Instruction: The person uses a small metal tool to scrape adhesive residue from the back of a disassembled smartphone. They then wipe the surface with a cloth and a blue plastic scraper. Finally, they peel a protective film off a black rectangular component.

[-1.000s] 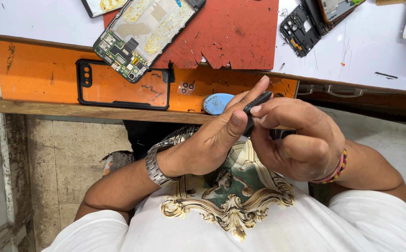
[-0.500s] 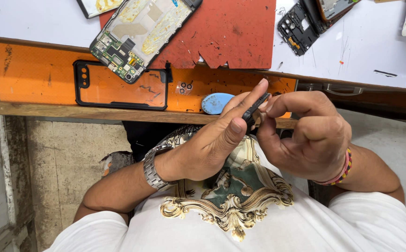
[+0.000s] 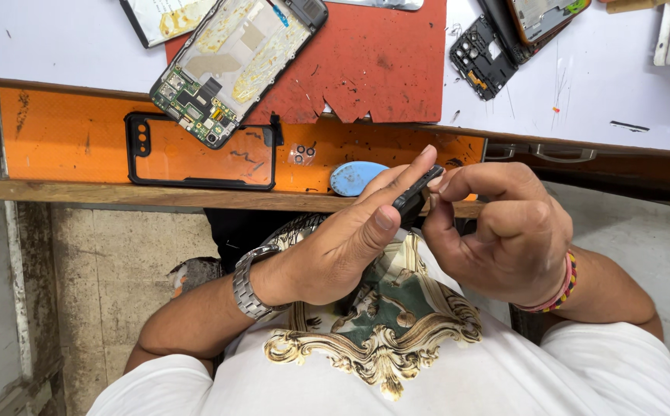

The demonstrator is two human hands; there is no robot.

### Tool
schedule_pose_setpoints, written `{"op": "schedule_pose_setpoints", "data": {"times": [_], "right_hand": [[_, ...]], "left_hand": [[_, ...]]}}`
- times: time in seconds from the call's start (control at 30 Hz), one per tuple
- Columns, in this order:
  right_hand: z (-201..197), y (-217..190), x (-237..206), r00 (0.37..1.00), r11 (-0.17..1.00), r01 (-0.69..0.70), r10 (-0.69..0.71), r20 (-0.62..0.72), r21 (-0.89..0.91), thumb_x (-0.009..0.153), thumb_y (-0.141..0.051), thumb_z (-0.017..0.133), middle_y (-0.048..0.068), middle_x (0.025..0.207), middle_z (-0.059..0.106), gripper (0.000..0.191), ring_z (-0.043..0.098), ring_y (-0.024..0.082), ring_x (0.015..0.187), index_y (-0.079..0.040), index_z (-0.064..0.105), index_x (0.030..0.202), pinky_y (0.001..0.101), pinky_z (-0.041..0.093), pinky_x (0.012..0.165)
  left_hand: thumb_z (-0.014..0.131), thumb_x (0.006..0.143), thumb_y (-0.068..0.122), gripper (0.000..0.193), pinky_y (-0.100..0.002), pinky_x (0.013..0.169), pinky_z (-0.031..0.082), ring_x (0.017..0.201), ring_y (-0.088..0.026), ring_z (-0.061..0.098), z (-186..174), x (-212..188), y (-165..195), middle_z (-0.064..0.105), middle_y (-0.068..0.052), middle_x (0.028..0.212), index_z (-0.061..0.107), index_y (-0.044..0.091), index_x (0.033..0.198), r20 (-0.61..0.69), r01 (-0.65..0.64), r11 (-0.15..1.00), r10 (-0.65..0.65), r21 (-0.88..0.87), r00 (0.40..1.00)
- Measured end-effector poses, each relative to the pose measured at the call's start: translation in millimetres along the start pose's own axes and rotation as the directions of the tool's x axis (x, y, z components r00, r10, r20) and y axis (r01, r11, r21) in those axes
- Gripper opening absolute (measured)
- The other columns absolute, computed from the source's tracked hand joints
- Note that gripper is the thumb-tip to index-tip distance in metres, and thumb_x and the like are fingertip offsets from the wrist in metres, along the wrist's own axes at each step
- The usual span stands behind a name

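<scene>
Black part (image 3: 416,196) sits pinched between both hands, left hand (image 3: 342,246) gripping it, right hand (image 3: 504,231) fingertips closed on its top edge, just below the tabletop (image 3: 80,46). Apparently prying; next needs steady, gentle leverage.

Small part (image 3: 416,196) pinched between left hand (image 3: 350,239) and right hand (image 3: 504,231), pick (image 3: 354,177) just beyond left fingers, phone case (image 3: 200,150) farther left, opened phone (image 3: 235,65) behind it

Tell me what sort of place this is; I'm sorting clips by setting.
Most likely a phone repair bench. An opened phone with its circuit board bare lies on a red mat, a loose black inner frame sits nearby, and both hands work a small black part.
</scene>
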State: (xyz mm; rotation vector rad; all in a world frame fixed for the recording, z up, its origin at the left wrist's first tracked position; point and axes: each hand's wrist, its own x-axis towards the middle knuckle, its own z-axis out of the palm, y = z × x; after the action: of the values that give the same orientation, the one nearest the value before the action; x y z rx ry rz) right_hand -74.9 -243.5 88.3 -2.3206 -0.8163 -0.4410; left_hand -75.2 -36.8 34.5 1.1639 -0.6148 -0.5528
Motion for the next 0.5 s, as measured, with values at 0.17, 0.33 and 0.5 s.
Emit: {"op": "schedule_pose_setpoints", "data": {"times": [0.17, 0.33, 0.5], "right_hand": [[5, 13, -15, 0.998, 0.999, -0.047, 0.047, 0.030, -0.004, 0.081, 0.008, 0.081, 0.016, 0.100, 0.067, 0.050, 0.068, 0.021, 0.078, -0.006, 0.036, 0.094, 0.0278, 0.053, 0.061], [0, 16, -15, 0.987, 0.975, -0.161, 0.159, 0.022, 0.151, 0.083, 0.006, 0.079, 0.019, 0.105, 0.066, 0.045, 0.069, 0.019, 0.084, -0.010, 0.037, 0.086, 0.0249, 0.056, 0.064], [-7, 50, 19, 0.985, 0.986, -0.166, 0.165, 0.054, 0.011, 0.089, 0.007, 0.076, 0.017, 0.110, 0.068, 0.029, 0.068, 0.025, 0.098, 0.002, 0.055, 0.109, 0.0326, 0.056, 0.084]], "left_hand": [[0.019, 0.116, 0.060, 0.082, -0.038, 0.136, 0.020, 0.160, -0.030, 0.027, -3, -6, 9, 0.031, -0.021, 0.166, 0.015, -0.005, 0.166, 0.003, -0.024, 0.999, 0.024, 0.044, 1.000], [0.018, 0.117, 0.062, 0.082, -0.039, 0.139, 0.017, 0.163, -0.030, 0.024, 0, -8, 13, 0.023, -0.022, 0.171, 0.014, -0.004, 0.166, -0.004, -0.017, 1.000, 0.017, 0.013, 1.000], [0.022, 0.115, 0.063, 0.086, -0.040, 0.139, 0.021, 0.160, -0.027, 0.029, 0, -6, 7, 0.028, -0.021, 0.170, 0.010, -0.003, 0.170, -0.085, 0.003, 0.978, -0.021, -0.207, 0.996]]}}
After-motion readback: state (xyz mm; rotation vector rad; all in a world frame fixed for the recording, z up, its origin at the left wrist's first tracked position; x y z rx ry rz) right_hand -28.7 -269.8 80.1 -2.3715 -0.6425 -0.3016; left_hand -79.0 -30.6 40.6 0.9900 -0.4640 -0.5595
